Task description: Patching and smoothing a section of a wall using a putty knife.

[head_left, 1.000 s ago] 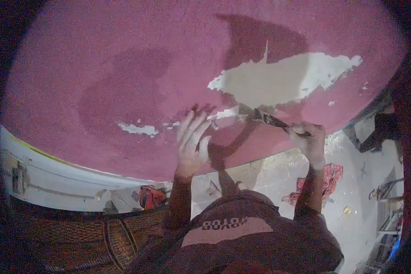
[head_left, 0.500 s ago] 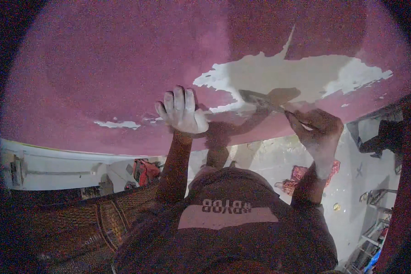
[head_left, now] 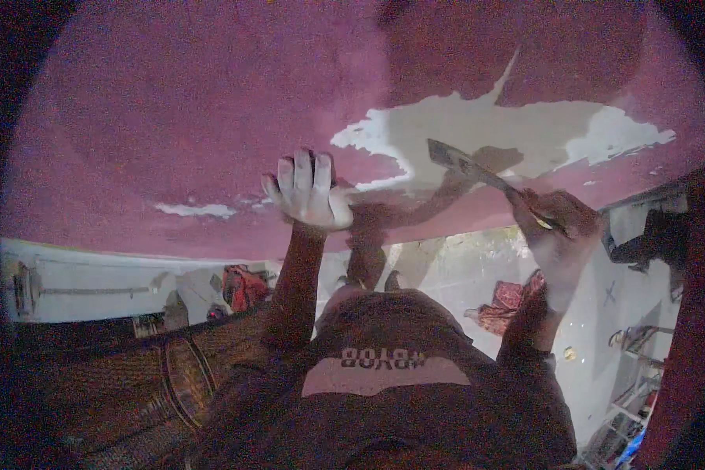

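Right hand [head_left: 560, 223]: fingers clamped on the handle of a flat scraper [head_left: 478, 171], blade angled up-left over the lower part of the pale patch [head_left: 517, 129] in the pink wall [head_left: 172, 117]; can't tell if the edge touches. Left hand [head_left: 307, 192] is up in front of the wall left of the patch, nothing visible in it, fingers slightly apart, contact unclear. Red patterned cloth [head_left: 503, 309] lies on the floor [head_left: 591, 329] below my right hand.
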{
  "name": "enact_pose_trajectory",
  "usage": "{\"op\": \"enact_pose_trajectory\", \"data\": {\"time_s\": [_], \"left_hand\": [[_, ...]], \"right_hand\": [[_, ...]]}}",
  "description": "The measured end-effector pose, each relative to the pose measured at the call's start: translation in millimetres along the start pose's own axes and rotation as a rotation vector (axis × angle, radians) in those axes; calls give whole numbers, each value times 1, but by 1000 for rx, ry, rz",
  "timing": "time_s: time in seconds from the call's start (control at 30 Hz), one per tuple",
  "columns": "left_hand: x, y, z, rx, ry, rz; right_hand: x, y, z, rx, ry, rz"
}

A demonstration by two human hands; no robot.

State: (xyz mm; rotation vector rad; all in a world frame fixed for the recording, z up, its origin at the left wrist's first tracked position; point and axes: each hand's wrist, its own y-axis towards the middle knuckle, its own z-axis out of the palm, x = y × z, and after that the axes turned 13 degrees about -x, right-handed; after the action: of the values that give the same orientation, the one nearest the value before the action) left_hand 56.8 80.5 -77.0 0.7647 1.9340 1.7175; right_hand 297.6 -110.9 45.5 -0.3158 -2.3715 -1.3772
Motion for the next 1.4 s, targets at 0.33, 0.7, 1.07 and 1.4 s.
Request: {"op": "enact_pose_trajectory", "data": {"time_s": [0.33,0.7,1.07,1.4], "left_hand": [[12,-13,6,-119,-153,34],[10,-11,2,-18,-107,16],[-23,-13,-17,189,-167,-156],[-33,-16,-27,464,-124,-318]], "right_hand": [[-12,-5,29,115,273,-65],[-10,-11,26,-71,220,-54],[-22,-28,29,-84,154,-26],[-10,-24,28,-176,190,18]]}}
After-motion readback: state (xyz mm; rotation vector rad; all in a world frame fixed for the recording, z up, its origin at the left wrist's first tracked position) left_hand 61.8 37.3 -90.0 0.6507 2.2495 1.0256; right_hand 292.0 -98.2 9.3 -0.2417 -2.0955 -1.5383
